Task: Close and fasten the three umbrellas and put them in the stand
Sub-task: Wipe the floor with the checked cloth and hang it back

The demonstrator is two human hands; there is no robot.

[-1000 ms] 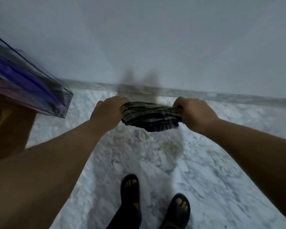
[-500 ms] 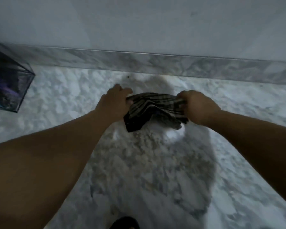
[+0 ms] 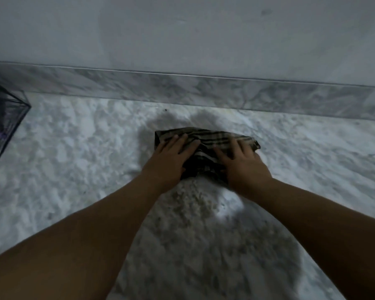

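Note:
A dark striped piece of fabric [image 3: 206, 137] lies on the marble floor close to the wall. My left hand [image 3: 171, 158] rests flat on its left part with fingers spread. My right hand [image 3: 239, 163] presses flat on its right part, fingers also spread. Neither hand grips the fabric. No umbrella shaft or handle shows. A clear box-like stand [image 3: 4, 118] with something purple inside sits at the far left edge, partly cut off.
A marble skirting [image 3: 204, 92] runs along the base of a plain pale wall [image 3: 182, 29] just beyond the fabric. Marble floor [image 3: 74, 159] stretches to both sides, with my shadow falling over the middle.
The fabric, held up between both closed hands earlier, has come down onto the floor. Both hands have let go and now lie flat on it. The view has dropped closer to the floor.

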